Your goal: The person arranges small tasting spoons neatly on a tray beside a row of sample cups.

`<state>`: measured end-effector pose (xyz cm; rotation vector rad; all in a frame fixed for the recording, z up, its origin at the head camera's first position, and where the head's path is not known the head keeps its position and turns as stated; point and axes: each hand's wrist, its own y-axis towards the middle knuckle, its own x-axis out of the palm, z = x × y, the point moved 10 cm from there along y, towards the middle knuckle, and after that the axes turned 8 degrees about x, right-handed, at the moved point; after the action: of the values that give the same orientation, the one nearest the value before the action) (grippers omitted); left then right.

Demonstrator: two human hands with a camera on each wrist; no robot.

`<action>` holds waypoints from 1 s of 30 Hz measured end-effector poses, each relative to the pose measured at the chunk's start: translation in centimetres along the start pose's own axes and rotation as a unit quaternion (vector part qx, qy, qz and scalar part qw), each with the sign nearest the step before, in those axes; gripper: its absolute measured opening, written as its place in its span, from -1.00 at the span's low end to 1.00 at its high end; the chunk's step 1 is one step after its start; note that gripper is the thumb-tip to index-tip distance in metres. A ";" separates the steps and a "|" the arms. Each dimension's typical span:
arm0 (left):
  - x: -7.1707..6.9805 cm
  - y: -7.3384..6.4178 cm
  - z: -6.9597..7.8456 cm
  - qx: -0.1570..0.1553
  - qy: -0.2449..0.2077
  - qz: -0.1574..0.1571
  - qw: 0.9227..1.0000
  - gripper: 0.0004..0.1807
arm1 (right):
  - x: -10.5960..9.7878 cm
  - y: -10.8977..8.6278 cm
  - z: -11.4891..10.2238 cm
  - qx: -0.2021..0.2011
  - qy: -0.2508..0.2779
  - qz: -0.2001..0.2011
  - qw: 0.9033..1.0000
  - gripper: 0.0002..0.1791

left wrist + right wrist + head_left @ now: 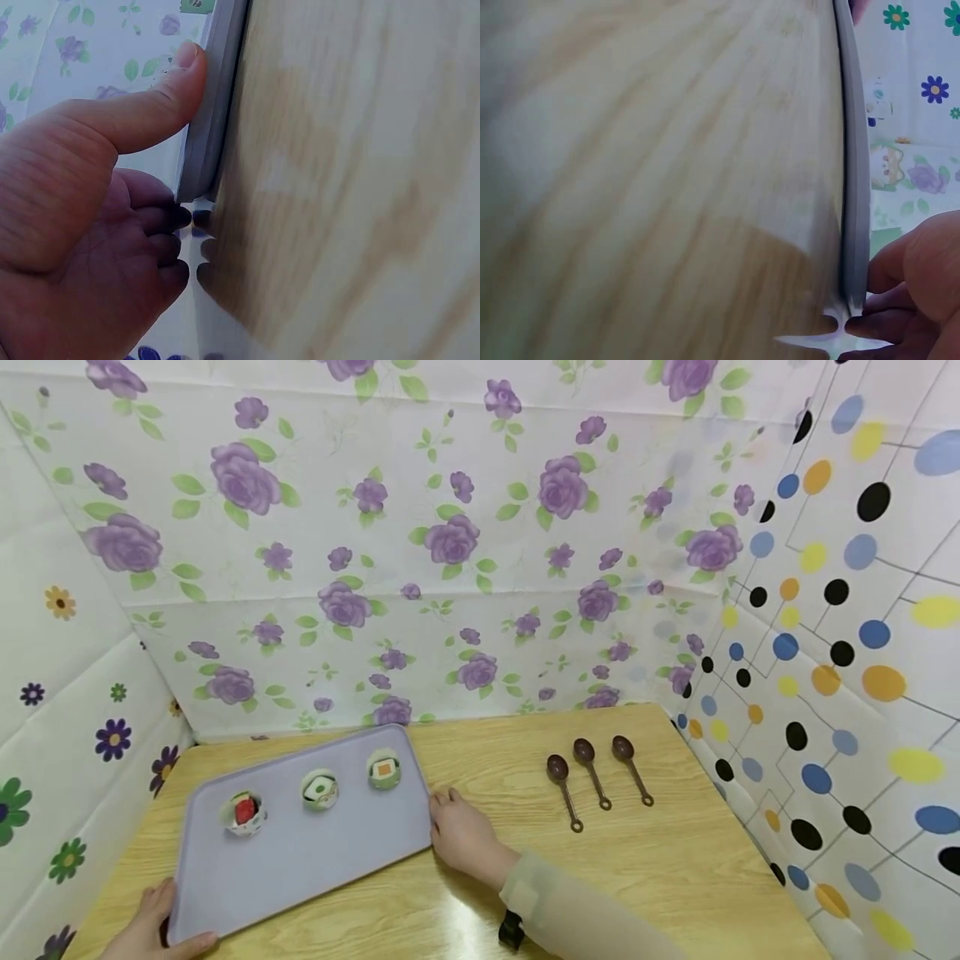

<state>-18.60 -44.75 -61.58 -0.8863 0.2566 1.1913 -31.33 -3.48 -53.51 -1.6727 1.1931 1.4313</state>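
Observation:
A lavender tray (330,877) lies at a slant on the table's left side. Three small patterned bowls stand on it: the left bowl (251,827) holds something red, the middle bowl (321,803) a whitish piece with a green centre, the right bowl (385,781) a white piece with an orange middle. My left hand (150,922) grips the near left corner, its thumb (161,105) against the tray's side in the left wrist view. My right hand (467,835) holds the right edge; in the right wrist view its fingers (889,326) are at the tray's edge, partly hidden.
Three dark brown spoons, a left spoon (564,789), a middle spoon (592,772) and a right spoon (633,768), lie on the right of the wooden table (675,877). A floral sheet (450,610) hangs behind, with patterned sheets on both sides.

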 end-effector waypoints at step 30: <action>1.9 5.4 12.7 0.154 0.073 0.026 0.985 0.38 | -2.5 -5.8 10.4 0.073 0.098 -0.042 0.992 -0.37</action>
<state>-25.98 -33.90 -57.03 -0.6987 0.5711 1.0985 -30.21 8.63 -53.87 -1.7701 1.2833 1.1207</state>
